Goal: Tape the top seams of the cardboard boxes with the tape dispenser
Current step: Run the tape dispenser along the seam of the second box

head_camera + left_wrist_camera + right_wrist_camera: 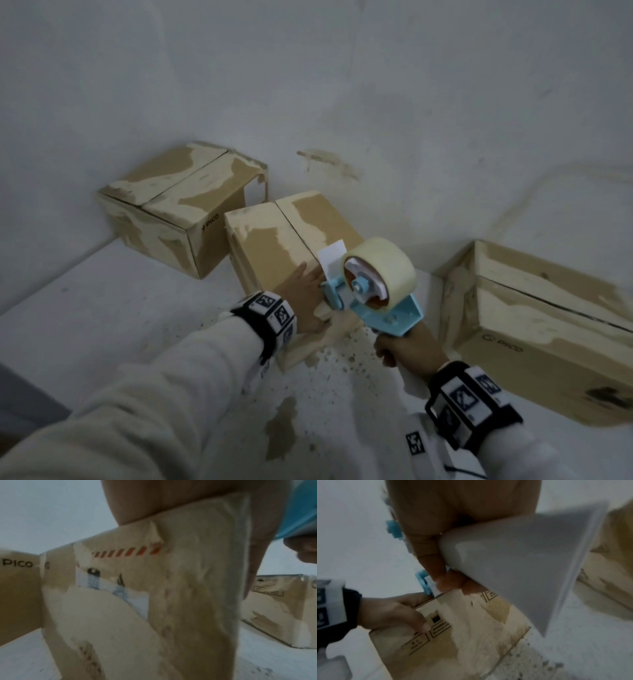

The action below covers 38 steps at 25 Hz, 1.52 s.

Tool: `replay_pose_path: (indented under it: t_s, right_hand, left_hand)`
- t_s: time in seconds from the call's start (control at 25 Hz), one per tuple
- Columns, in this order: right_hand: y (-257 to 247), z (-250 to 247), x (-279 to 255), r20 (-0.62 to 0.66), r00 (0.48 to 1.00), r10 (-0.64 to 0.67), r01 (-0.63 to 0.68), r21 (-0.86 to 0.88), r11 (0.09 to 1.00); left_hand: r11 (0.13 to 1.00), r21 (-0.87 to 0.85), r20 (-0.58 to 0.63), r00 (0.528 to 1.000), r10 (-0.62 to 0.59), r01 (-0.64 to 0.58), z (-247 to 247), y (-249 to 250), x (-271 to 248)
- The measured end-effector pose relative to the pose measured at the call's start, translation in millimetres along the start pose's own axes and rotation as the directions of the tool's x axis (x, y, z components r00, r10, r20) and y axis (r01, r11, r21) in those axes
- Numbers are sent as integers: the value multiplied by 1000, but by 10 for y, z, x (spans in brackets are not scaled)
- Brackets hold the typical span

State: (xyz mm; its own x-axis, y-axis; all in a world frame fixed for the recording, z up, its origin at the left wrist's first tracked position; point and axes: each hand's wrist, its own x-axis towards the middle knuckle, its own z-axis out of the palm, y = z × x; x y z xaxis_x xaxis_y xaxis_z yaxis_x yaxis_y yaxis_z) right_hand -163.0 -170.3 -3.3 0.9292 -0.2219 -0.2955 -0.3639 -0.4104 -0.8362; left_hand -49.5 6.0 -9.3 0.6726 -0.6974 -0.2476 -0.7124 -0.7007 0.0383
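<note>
The middle cardboard box (263, 246) lies on the white surface, its top seam (291, 228) running away from me. My left hand (303, 298) rests flat on the box's near end, fingers straight on top, with the thumb (423, 624) down the near side face. My right hand (407, 346) grips the handle of the blue tape dispenser (387, 308), which carries a roll of clear tape (380, 267). The dispenser's front hovers just above the near end of the seam, right beside my left hand. A loose white tape end (330, 258) sticks up there.
A second box (171, 198) stands at the back left against the wall, touching the middle one. A third box (534, 318) sits at the right. Brown cardboard crumbs (329, 373) and a brown stain (281, 425) mark the white surface in front.
</note>
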Motion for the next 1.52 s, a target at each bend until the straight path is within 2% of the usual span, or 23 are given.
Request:
replay_pose_path:
  t_s: [0.04,0.2,0.44,0.6,0.68,0.88,1.0,1.24,1.52]
  right_hand:
    - [-25,23,10,-4,1000,-10,10,51,999]
    - [22,21,-64,-46,999,-25,27,46,999]
    - [447,-140,-548,-93,995,30,-21,106,994]
    - [563,-159,-610,-108,992,71,-57,126,990]
    - [566,-115,-593,-115,989,94,-77,145,986]
    - [556,83,-504,-155,967,201,-161,238,958]
    - [554,165,-419,-159,960,229,-197,197,960]
    - [575,242,-297,-146,961,235,-220,114,969]
    - [657,320,-305,-124,951,283,-253,212,944]
  left_hand:
    - [1000,-10,6,1000,9,-8,-11,-12,-4]
    - [999,32,20,999,27,-28,31,-28,25]
    - [998,24,12,998,54,-54,122,-82,73]
    - [998,32,41,998,47,-48,90,-96,51]
    - [1000,2,50,999,9,-9,64,-37,71]
    - [975,-49,-47,974,-220,217,212,269,197]
    - [976,-96,-50,978,-203,198,258,252,224]
    - [979,-56,-75,977,-201,197,273,249,220]
    - [978,-53,-70,976,-207,204,236,263,238]
